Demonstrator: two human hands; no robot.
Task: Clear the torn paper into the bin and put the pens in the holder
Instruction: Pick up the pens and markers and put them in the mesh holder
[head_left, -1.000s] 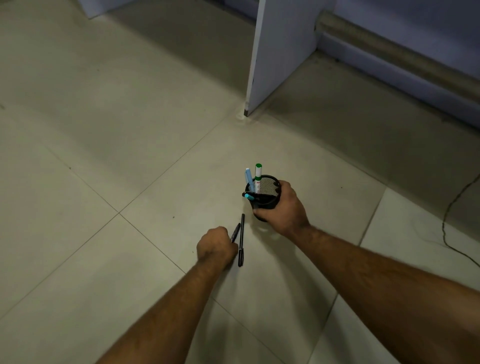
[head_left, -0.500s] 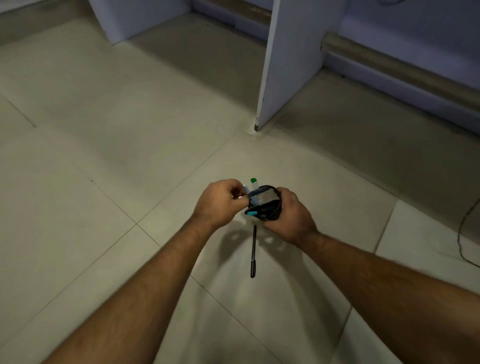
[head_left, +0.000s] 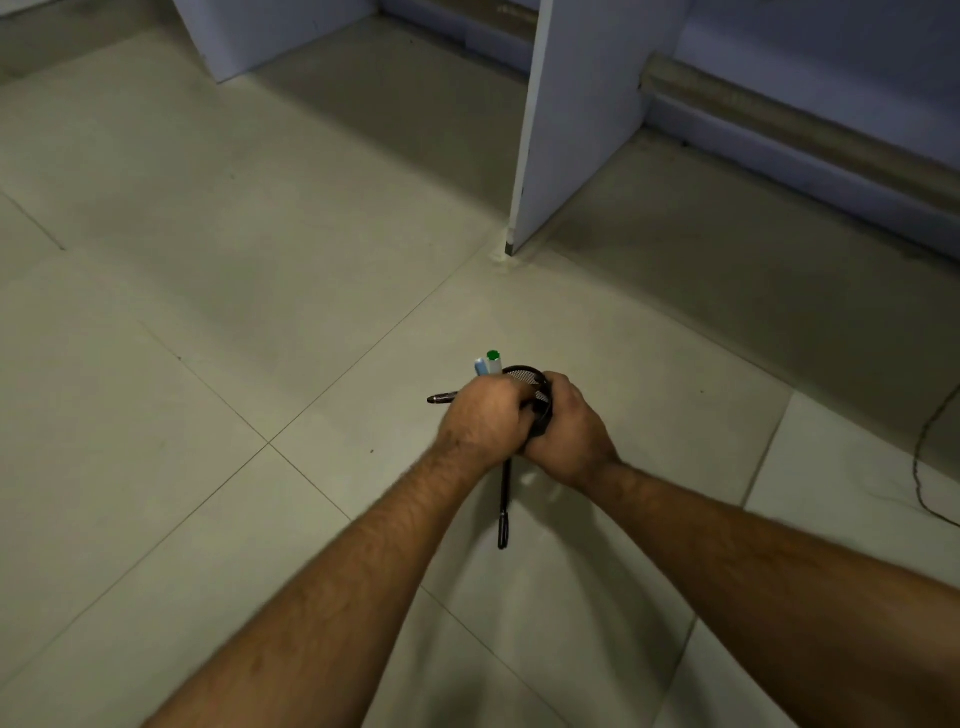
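Note:
A black mesh pen holder (head_left: 530, 375) stands on the tiled floor, with my right hand (head_left: 569, 431) wrapped around its near side. A green-capped marker (head_left: 493, 360) and a light blue marker (head_left: 480, 367) stick up out of it. My left hand (head_left: 485, 418) is closed on a dark pen (head_left: 441, 398) whose end pokes out to the left, right over the holder's rim. A second black pen (head_left: 504, 506) lies on the floor just below both hands. I see no torn paper and no bin.
A white furniture panel (head_left: 571, 119) stands on the floor behind the holder, with another (head_left: 260, 31) at the far left. A baseboard pipe (head_left: 779, 124) runs along the wall. A thin cable (head_left: 922, 457) trails at the right edge.
My left hand picked a dark pen off the floor and brought it up to the holder's rim. One black pen stays on the floor. My right hand kept hold of the holder.

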